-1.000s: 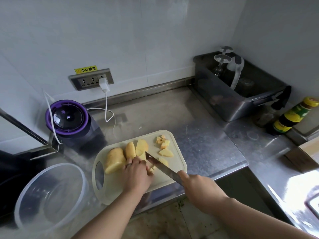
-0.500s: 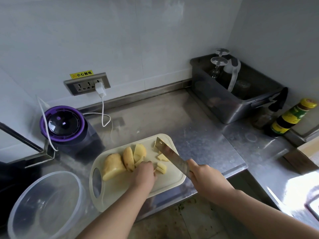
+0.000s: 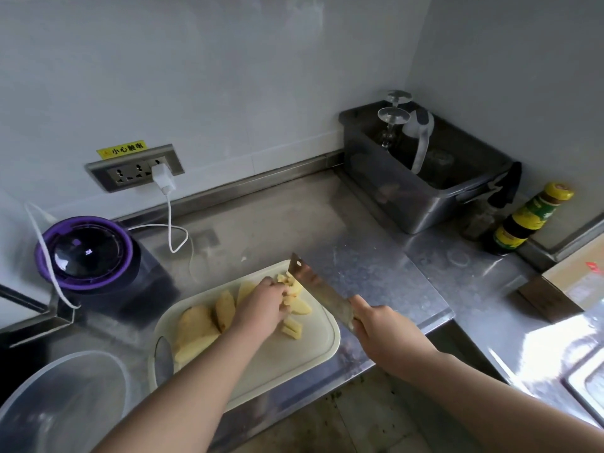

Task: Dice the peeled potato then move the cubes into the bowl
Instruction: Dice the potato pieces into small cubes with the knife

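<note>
A pale cutting board [image 3: 294,358] lies on the steel counter. On its left side sit large peeled potato pieces [image 3: 199,325] and a slice [image 3: 225,308]. Small potato cubes [image 3: 292,328] lie toward the board's right and far side. My left hand [image 3: 264,305] reaches across the board, its fingers on the cubes by the knife blade; whether it grips any is hidden. My right hand [image 3: 382,325] grips the handle of a cleaver [image 3: 313,282], whose blade stands over the board's far right corner beside the cubes. A clear plastic bowl [image 3: 58,407] stands at the lower left, empty.
A purple-lidded appliance [image 3: 85,250] with a white cable plugged into a wall socket [image 3: 137,168] stands left of the board. A dark bin [image 3: 421,178] with glasses sits at the back right, a sauce bottle [image 3: 529,217] and a cardboard box [image 3: 568,286] beyond it.
The cleaver moved from cutting at the board's middle to its far right edge. My left hand left the potato piece and reached forward to the cubes next to the blade.
</note>
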`<state>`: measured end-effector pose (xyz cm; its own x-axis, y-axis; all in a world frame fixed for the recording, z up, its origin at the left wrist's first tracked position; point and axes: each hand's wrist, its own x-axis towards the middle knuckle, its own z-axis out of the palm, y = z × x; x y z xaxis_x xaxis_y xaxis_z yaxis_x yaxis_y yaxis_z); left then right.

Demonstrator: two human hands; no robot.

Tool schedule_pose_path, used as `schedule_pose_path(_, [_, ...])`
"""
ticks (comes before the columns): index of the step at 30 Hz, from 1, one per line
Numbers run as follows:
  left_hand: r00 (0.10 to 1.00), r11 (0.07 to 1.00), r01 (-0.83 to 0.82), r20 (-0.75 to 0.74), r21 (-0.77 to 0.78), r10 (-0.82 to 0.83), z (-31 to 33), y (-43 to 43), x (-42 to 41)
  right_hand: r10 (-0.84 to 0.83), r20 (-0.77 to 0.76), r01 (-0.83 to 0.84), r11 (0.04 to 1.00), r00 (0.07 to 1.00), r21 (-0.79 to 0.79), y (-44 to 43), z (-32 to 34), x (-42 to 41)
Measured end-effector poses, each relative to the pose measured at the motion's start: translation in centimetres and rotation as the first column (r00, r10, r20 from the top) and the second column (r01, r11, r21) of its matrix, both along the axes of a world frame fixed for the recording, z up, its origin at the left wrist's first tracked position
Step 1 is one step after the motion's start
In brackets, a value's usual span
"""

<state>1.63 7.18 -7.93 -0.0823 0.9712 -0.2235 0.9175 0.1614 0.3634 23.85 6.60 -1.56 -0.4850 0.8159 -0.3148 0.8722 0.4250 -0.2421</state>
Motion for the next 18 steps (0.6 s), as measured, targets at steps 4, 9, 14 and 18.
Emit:
schedule_pose_path(4, [0.979,0.972,0.186,-0.109,0.143,-0.172,0.9,-1.4,-0.6,-0.006,-0.002,0.006,1.000,1.000,-0.005,0.3,0.0,0.0])
schedule_pose_path(9, [0.775,0.852,0.504,-0.361,-0.145,-0.520,0.6,-1.9,0.0,-0.018,0.004,0.019,1.000,1.000,-0.016,0.3,-0.1,-0.1])
schedule_pose_path(14, [0.694,0.827,0.527,-0.460,-0.198,-0.553,1.0,-0.9,0.9,0.005,0.021,-0.005,1.000,1.000,-0.010,0.2,0.2,-0.3])
schedule_pose_path(18, [0.661,0.810,0.537,-0.479,-0.234,-0.577,1.1,-0.8,1.3,0.011,0.025,-0.011,1.000,1.000,-0.008,0.1,0.2,-0.3])
